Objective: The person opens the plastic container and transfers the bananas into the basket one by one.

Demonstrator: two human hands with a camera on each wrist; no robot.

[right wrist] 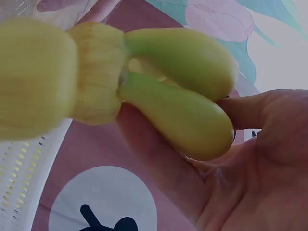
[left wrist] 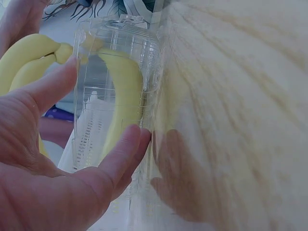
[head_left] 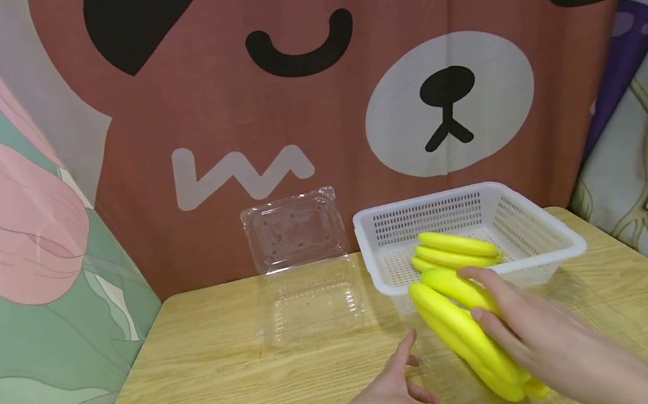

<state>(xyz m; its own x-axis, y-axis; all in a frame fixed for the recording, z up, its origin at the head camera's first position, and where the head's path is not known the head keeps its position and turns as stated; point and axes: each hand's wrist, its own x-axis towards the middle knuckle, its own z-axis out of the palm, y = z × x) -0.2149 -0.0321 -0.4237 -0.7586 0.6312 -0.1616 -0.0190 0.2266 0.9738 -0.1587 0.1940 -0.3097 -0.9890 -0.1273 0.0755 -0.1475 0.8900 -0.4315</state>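
My right hand (head_left: 545, 329) grips a bunch of yellow bananas (head_left: 470, 342) from above, over the near clear plastic container (head_left: 445, 371). In the right wrist view, thumb and fingers lie around the greenish-yellow ends of the bananas (right wrist: 178, 120). My left hand (head_left: 389, 398) is at the container's left side, thumb at the near corner and index finger stretched along the wall. Seen from the left wrist, the thumb meets the upper rim of the clear container (left wrist: 120, 29) and the fingertips touch lower down. A banana (left wrist: 126, 82) shows through its clear wall.
Behind the bananas stands a white perforated basket (head_left: 377, 272) with another banana bunch (head_left: 454, 248) in it. An open clear clamshell box (head_left: 297, 235) sits left of the basket, its lid raised. A printed curtain (head_left: 315, 110) hangs behind the wooden table (head_left: 197, 366).
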